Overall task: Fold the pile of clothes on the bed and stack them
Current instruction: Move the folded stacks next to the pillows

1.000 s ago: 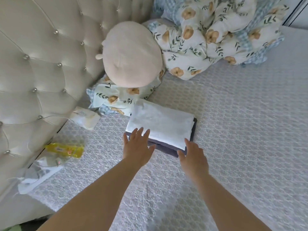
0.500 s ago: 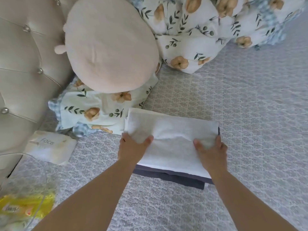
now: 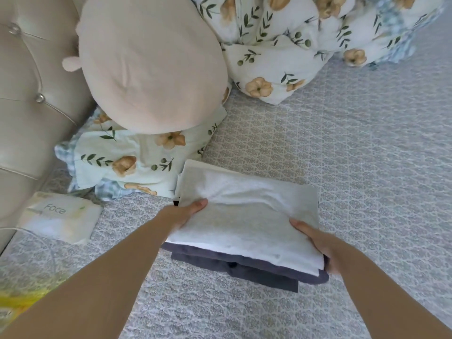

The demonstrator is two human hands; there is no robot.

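White folded garment (image 3: pixel 244 216) is sitting on top of a dark grey folded garment (image 3: pixel 247 266), the two forming one stack on the patterned grey bedspread (image 3: pixel 354 167), just near of the floral pillow (image 3: pixel 137 165) and the round beige plush cushion (image 3: pixel 151 67).

Stack's long axis is running left-right, slightly skewed: left end farther, right end nearer. Hands are bracketing it at the two short ends.

Left hand (image 3: pixel 183 214) is gripping the left end: thumb on top of the white layer, other fingers hidden under the fabric. Right hand (image 3: pixel 315 243) is holding the near-right corner: thumb on top, remaining fingers wrapping down the side of both layers.

Near edge looks raised, dark layer sagging below the white one, so the lift is likely in progress. Both hands are equally close; the next move probably needs them travelling together, level along that axis, or the dark layer is going to slide out.

Left of the stack, a wipes pack marked "Face" (image 3: pixel 58 216) is lying beside the tufted headboard (image 3: pixel 29 106).
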